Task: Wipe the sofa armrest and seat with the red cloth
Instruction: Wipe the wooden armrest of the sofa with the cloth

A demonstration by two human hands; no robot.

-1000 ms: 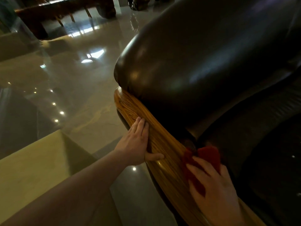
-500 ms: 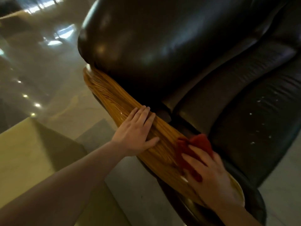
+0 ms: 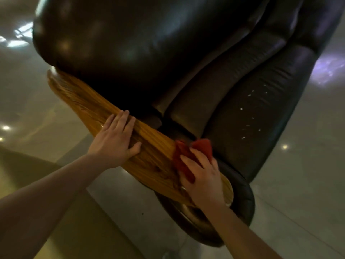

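A dark leather sofa fills the upper middle, with a polished wooden armrest (image 3: 89,107) running from upper left to lower right. My left hand (image 3: 113,139) lies flat on the armrest's middle, fingers together, holding nothing. My right hand (image 3: 203,176) presses the red cloth (image 3: 186,156) onto the armrest near its rounded near end; the cloth bunches out above my fingers. The seat cushion (image 3: 261,118) lies to the right and carries several small white specks.
The padded sofa back (image 3: 130,40) bulges above the armrest. A glossy tiled floor (image 3: 308,174) with light reflections surrounds the sofa. A yellowish flat surface (image 3: 46,230) sits at the lower left beside the armrest.
The view has swung right and down, bringing more of the seat in. My right hand with the cloth has slid toward the armrest's near end. My left hand stays flat on the wood.
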